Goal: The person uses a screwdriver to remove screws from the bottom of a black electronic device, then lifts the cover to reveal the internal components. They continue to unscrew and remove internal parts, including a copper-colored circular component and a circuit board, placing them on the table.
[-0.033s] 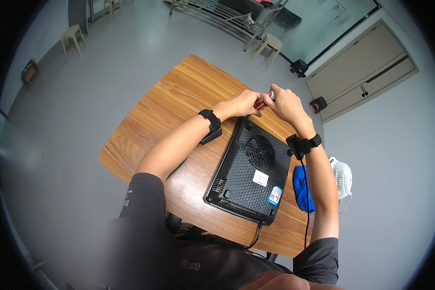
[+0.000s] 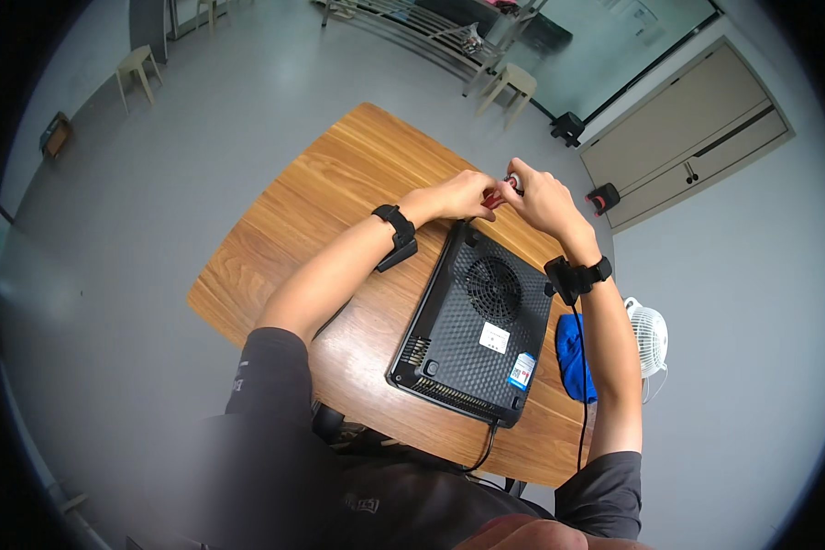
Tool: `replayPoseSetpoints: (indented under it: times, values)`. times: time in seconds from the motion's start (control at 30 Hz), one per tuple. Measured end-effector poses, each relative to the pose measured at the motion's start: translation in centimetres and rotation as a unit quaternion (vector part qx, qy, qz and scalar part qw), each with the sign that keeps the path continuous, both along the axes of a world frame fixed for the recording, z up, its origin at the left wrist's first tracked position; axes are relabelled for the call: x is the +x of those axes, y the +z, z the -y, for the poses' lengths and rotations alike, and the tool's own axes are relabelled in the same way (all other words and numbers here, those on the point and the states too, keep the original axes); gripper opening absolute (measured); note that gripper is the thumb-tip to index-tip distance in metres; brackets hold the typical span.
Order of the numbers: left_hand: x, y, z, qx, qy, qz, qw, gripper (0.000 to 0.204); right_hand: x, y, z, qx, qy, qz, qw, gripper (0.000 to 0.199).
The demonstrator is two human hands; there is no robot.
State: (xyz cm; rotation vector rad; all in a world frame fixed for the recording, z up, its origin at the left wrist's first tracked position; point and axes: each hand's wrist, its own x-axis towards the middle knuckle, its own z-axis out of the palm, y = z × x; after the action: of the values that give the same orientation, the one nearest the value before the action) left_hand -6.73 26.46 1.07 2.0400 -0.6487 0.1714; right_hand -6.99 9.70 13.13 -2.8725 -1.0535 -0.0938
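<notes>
An induction cooker (image 2: pixel 463 321) lies upside down on the wooden table, its round fan grille, feet and labels facing up. At its far edge my left hand (image 2: pixel 463 195) is closed, fingers pinched round the red lower part of a small red and white tool (image 2: pixel 514 182). From the right, my right hand (image 2: pixel 539 199) grips the tool's pale upper end. The tool looks like a screwdriver handle, but my fingers hide its tip and cannot confirm its kind. Both hands sit close together above the cooker's far end.
The wooden table (image 2: pixel 312 197) has a curved far edge. A blue cloth (image 2: pixel 573 357) and a white fan (image 2: pixel 649 339) are at the right. A black cord (image 2: pixel 488 449) runs from the cooker's near side. Stools (image 2: pixel 513 84) and a metal bed frame (image 2: pixel 412 37) stand beyond.
My right fingers have shifted slightly on the tool, and its pale end looks turned a little. My left forearm has moved slightly left. The cooker has stayed in place.
</notes>
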Motion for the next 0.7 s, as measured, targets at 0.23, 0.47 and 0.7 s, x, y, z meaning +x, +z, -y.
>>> replayPoseSetpoints:
  times: [0.23, 0.47, 0.7]
  values:
    - [-0.4, 0.8, 0.0, 0.007, 0.024, -0.013, 1.0, 0.025, 0.4, -0.2, 0.6, 0.031, 0.031, 0.004, 0.999, 0.036]
    - [-0.2, 0.1, 0.7, 0.046, 0.058, 0.048, 0.996, 0.029, 0.9, -1.3, 0.4, 0.073, -0.02, 0.015, 0.997, 0.044]
    - [-0.6, 1.1, -0.5, 0.025, 0.018, -0.011, 0.999, 0.026, 0.0, -0.4, 0.0, 0.075, -0.053, -0.027, 0.995, 0.041]
